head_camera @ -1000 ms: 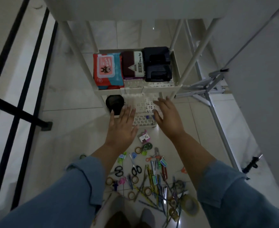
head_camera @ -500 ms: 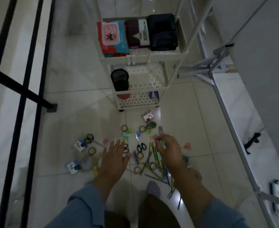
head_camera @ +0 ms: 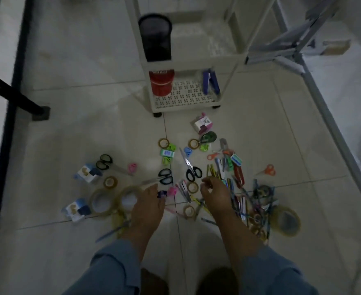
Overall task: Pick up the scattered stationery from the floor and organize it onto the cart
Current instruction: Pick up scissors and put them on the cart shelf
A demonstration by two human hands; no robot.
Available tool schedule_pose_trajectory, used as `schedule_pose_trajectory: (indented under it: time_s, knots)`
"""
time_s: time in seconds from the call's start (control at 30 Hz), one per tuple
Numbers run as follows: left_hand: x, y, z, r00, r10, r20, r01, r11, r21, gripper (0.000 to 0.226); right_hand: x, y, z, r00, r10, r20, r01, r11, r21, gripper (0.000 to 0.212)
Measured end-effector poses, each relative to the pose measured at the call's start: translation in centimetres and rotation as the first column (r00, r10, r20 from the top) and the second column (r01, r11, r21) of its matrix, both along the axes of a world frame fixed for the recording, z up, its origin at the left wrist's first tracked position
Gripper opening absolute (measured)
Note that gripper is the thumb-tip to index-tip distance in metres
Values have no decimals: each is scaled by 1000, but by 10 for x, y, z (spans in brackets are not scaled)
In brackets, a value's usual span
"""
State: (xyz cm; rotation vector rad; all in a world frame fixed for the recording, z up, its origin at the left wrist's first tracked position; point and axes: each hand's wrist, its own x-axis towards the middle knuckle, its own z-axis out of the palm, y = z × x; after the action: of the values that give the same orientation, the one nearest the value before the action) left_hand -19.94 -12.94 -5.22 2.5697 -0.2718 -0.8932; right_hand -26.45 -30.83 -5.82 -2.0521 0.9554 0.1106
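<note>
**Both hands low over the floor pile**

The scattered stationery point(head_camera: 224, 177) lies on the floor point(head_camera: 69, 81), just off the cart's point(head_camera: 186, 103) front edge. The right hand point(head_camera: 214, 194) curls its fingers point(head_camera: 206, 185) over the pens; whether they pinch one cannot be told. The left hand point(head_camera: 148, 206) reaches with loosely straight fingers toward a purple clip point(head_camera: 161, 193). There are three black-handled scissors point(head_camera: 193, 172), two orange scissors point(head_camera: 269, 169) and three large tape rolls point(head_camera: 101, 202).

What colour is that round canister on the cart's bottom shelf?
The canister is red, seen best in the head view.
</note>
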Motion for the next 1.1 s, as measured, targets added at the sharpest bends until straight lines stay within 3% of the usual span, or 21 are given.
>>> schedule_pose_trajectory:
  time_s: [0.1,0.23,0.33,0.4,0.57,0.63,0.7,0.77,0.87,0.93,1.03,1.1]
  knots:
    - [7,-18,-89,998,59,29,-58,997,-48,48,22,-17,-88,998,65,-2,-65,994,-84,20]
    - [33,-35,-184,969,113,220,-95,991,-90,51,58,-33,-183,976,195,-95,-216,918,-334,40]
    - [46,-41,-209,912,214,351,-170,973,-154,67,73,-29,-216,978,204,-47,-205,882,-423,48]
    - [51,-40,-210,914,209,346,-168,975,-147,65,72,-22,-222,978,206,-10,-190,881,-432,47]
    - [63,-44,-182,993,19,113,-38,986,165,70,66,-17,-202,971,192,-144,-228,924,-308,44]
    - [67,-40,-183,993,-68,93,33,943,330,59,69,-20,-199,959,224,-172,-265,922,-282,47]
    - [72,-32,-188,990,-91,111,42,923,383,49,72,-26,-200,942,284,-180,-327,900,-289,49]
    - [79,-23,-191,992,-89,89,54,940,335,41,75,-33,-199,936,324,-133,-350,891,-288,42]
    - [85,-16,-187,986,-163,39,147,951,271,32,80,-36,-190,932,354,76,-327,913,-245,29]
    - [86,-16,-184,985,-170,20,165,974,156,27,83,-32,-181,879,429,209,-390,898,-205,21]
    - [88,-17,-179,998,-42,-44,36,991,-126,27,92,-20,-173,775,550,311,-524,835,-168,18]
    - [92,-18,-172,986,39,-163,-82,961,-266,27,98,-13,-172,747,577,331,-560,814,-154,24]
